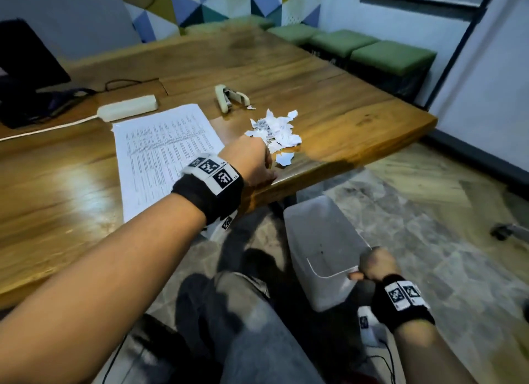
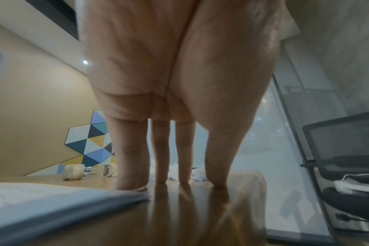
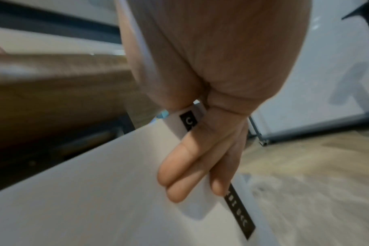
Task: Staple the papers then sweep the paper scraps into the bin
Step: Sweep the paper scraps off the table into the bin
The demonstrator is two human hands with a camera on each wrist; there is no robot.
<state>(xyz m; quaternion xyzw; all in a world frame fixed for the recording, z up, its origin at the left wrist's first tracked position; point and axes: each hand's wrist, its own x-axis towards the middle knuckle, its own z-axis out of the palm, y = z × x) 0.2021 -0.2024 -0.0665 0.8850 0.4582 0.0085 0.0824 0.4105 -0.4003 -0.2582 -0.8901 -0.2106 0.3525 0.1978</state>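
A heap of torn white paper scraps (image 1: 274, 133) lies near the front right edge of the wooden table (image 1: 343, 109). My left hand (image 1: 252, 162) stands on edge just left of the scraps, its straight fingertips (image 2: 162, 176) touching the tabletop. The printed paper stack (image 1: 166, 152) lies left of that hand, and a beige stapler (image 1: 229, 99) sits behind the scraps. Below the table edge, my right hand (image 1: 372, 265) grips the rim of a white plastic bin (image 1: 323, 246), fingers (image 3: 185, 173) curled over its wall (image 3: 95, 191).
A white power strip (image 1: 127, 107) and its cord lie at the back left beside a dark monitor (image 1: 25, 66). Green stools (image 1: 392, 60) line the far side. A black office chair (image 2: 343, 149) stands to the right. My legs (image 1: 243, 312) are beside the bin.
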